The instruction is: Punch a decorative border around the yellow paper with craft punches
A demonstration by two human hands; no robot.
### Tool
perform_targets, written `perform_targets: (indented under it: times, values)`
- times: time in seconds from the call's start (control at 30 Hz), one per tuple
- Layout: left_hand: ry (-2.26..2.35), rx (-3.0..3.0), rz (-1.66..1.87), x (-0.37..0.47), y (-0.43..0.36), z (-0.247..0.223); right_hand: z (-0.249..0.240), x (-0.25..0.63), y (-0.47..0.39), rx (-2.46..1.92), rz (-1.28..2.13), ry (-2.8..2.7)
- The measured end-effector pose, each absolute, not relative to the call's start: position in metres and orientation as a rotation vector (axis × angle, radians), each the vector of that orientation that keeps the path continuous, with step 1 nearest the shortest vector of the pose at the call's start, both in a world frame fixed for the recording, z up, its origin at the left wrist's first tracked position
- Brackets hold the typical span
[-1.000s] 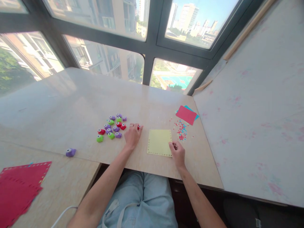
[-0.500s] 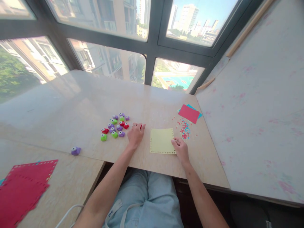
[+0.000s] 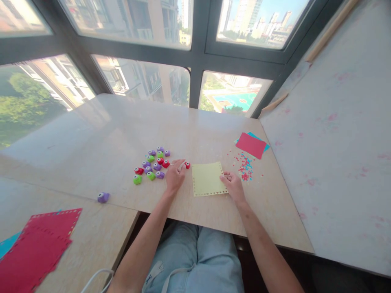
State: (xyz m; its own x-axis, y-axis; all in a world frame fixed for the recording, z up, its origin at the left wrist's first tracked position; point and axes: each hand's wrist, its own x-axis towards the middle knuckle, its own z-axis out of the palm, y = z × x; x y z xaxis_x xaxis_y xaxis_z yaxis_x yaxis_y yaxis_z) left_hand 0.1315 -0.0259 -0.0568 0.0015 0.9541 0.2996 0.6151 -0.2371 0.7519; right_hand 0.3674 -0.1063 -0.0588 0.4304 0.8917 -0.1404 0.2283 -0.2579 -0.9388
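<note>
My right hand pinches the right edge of a pale yellow paper sheet, which lies on the table with small holes punched along its edges. Just left of the sheet, a red craft punch sits at the fingertips of my left hand. That hand's thumb and index finger are apart, with nothing visible between them. Beside its knuckles stands a cluster of small purple, green and red craft punches.
Red and blue punched-out bits are scattered right of the sheet, below red and blue cards. A lone purple punch sits at left. Red sheets with punched edges lie on the lower-left surface. Windows and a papered wall border the table.
My left hand has let go of the red punch, which now shows beyond its fingertips. My right hand keeps hold of the yellow sheet. The camera view has shifted slightly.
</note>
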Motion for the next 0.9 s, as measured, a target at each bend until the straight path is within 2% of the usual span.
perform_targets:
  times: [0.3, 0.67, 0.9]
  values:
    - [1.703, 2.047, 0.822, 0.1364, -0.0344, -0.0478, -0.0555, 0.3619, -0.0954, -1.708, 0.868, -1.009]
    - [1.617, 2.147, 0.757, 0.1370, -0.0332, -0.0522, -0.0614, 0.3686, -0.0964, -1.588, 0.995, -0.854]
    - [1.694, 1.979, 0.740, 0.1374, -0.0293, -0.0526, -0.0581, 0.3687, -0.0949, -1.536, 1.025, -0.761]
